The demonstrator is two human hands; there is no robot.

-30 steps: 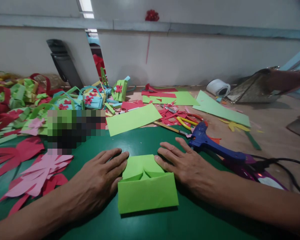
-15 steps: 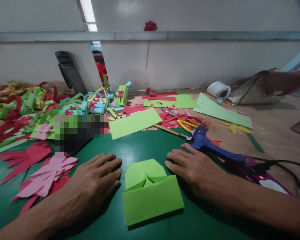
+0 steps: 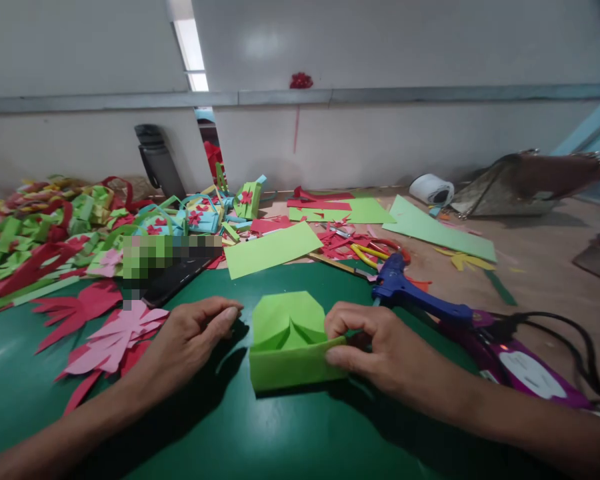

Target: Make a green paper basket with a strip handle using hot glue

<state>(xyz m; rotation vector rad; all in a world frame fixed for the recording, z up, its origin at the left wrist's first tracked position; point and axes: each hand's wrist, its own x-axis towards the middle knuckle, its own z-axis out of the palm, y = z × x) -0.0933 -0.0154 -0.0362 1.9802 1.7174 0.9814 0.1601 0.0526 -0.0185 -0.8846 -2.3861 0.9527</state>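
Observation:
A bright green folded paper stands partly raised off the green work surface. Its back panel has cut corners, and a pocket gapes open behind the front flap. My right hand pinches its right edge, thumb in front and fingers behind. Just left of the paper, apart from it, is my left hand, thumb and fingers drawn together with nothing visible in them. Pink and red paper cut-outs lie beyond my left wrist.
A blue-and-purple glue gun with a cord lies to the right, near scissors. Behind are a green paper strip, red scraps and a phone. Small paper baskets heap at left; a bottle leans on the wall.
My right hand has moved from lying flat to gripping the folded paper's right edge, and its front flap has tipped up. My left hand's fingers have drawn together. The view has tilted up slightly.

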